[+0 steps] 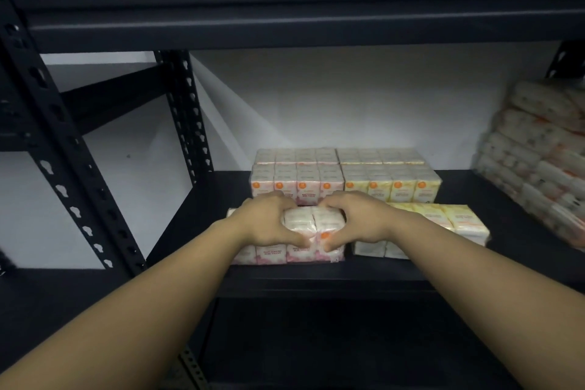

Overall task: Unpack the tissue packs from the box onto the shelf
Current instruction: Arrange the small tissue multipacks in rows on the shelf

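From the head view, both hands are resting on one pink tissue pack [311, 233] that is sitting at the front of the dark shelf [395, 275]. The left hand [269, 220] is lying over the pack's left part, its fingers curling over the far top edge and its thumb pressing on the near front face. The right hand [356, 218] is mirroring it on the right part, fingers over the far edge, thumb on the front near an orange dot. So the grip of each hand is clamping on this same pack, the two thumbs nearly meeting at its middle.

Just beside the grip on the right, a yellow tissue pack [443, 225] is lying on the shelf, its left end passing under the right wrist. Just behind the grip, a second pink pack [297, 180] is standing close against the held one, and beside it to the right a second yellow pack [392, 182] is standing, the two touching side by side. Whether these rear packs are stacked two high is not clear.

Well to the right of the grip, a blurred heap of wrapped tissue bundles [538, 168] is leaning at the shelf's right end. To the left of the grip, a black perforated upright [66, 149] of the rack is running diagonally, and above, an upper shelf board [285, 9] is spanning the view. A white wall [348, 104] is standing behind the packs.
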Available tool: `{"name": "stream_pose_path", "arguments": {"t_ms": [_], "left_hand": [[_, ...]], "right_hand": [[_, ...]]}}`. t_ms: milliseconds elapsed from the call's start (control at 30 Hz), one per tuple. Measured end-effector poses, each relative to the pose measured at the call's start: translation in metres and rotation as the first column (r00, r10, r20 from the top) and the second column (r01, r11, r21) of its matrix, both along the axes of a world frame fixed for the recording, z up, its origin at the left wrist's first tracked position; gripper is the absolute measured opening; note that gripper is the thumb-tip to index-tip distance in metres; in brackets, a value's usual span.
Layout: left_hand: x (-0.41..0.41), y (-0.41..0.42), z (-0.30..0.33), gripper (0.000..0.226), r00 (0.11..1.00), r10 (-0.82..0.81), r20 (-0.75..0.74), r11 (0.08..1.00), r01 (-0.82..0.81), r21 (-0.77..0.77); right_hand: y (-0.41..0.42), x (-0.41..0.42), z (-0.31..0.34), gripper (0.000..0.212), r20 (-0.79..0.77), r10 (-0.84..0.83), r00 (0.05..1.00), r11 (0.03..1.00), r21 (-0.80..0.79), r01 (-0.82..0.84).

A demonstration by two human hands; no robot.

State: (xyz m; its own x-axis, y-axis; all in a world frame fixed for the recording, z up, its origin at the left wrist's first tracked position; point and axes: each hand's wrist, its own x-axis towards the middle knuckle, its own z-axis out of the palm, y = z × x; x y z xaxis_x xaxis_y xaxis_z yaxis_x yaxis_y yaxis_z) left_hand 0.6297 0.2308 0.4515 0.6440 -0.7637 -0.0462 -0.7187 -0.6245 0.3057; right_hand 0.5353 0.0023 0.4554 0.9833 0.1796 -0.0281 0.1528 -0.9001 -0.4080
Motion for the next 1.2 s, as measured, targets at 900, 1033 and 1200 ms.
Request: {"name": "stream_pose_path", "arguments": {"t_ms": [900,1033,1200], "left_hand": [[0.035,0.084,0.011,0.074,0.99,0.06,-0.126,0.995,-0.069,-0.074],[0.037,0.079,0.001,0.065,0.992,0.096,-0.087,0.977,-0.11,-0.181],[0.038,0.066,-0.01,0.089,0.981,0.194,0.031,0.943,-0.177,-0.281]], "right_hand": [[0.006,-0.001,-0.002,0.083,0.039,-0.005,0.999,0.996,-0.09,0.008],[0.0,0.002,-0.003,0.077,0.122,-0.103,0.987,0.994,-0.031,0.107],[-0.001,0.005,-0.009,0.074,0.251,-0.23,0.94,0.967,-0.045,0.249]]}}
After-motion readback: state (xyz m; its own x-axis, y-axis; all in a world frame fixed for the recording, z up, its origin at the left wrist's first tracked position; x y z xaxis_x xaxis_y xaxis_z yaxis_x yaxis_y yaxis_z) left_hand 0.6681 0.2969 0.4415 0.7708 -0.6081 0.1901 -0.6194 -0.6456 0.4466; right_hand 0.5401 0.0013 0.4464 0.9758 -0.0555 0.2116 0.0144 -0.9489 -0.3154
